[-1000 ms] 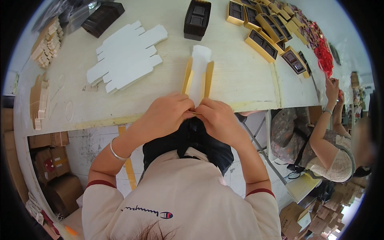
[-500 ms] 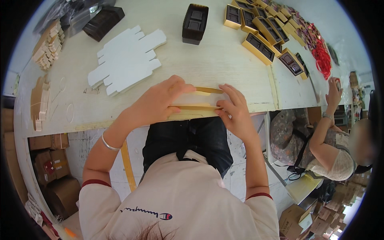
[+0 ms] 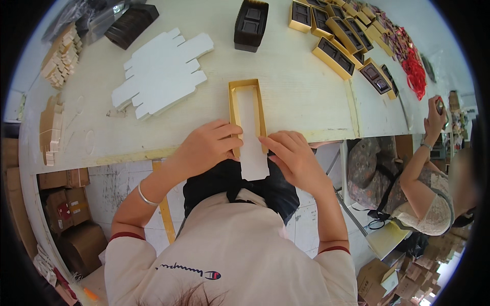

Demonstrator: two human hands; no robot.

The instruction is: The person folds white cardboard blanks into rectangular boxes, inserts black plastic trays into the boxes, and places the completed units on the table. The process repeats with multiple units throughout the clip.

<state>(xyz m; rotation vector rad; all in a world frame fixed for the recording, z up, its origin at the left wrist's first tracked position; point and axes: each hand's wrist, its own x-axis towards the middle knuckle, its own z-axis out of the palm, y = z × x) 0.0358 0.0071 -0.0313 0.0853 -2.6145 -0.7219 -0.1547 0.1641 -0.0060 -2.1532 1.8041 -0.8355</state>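
A long, narrow gold carton point(image 3: 235, 104) with a pale bottom lies lengthwise in front of me at the table's near edge. Its two long walls and far end stand upright. From its near end a white flap point(image 3: 253, 167) lies flat, reaching past the edge over my lap. My left hand point(image 3: 209, 147) pinches the left wall near this end, thumb below. On the opposite wall, my right hand point(image 3: 295, 155) has its fingers closed in a grip. To the left beyond the carton sits a stack of flat white carton blanks point(image 3: 161, 74).
A stack of dark plastic trays point(image 3: 250, 25) stands at the far middle, another point(image 3: 131, 25) farther left. Several gold boxes with dark trays point(image 3: 334, 56) crowd the far right, near red ribbon point(image 3: 414, 76). Folded card strips point(image 3: 51, 130) lie at left. A co-worker point(image 3: 421, 194) sits at right.
The carton has turned from lying crosswise to lengthwise, and its far end now stands up. Both hands have drawn nearer to my body. At right, the co-worker's raised hand has shifted, holding something.
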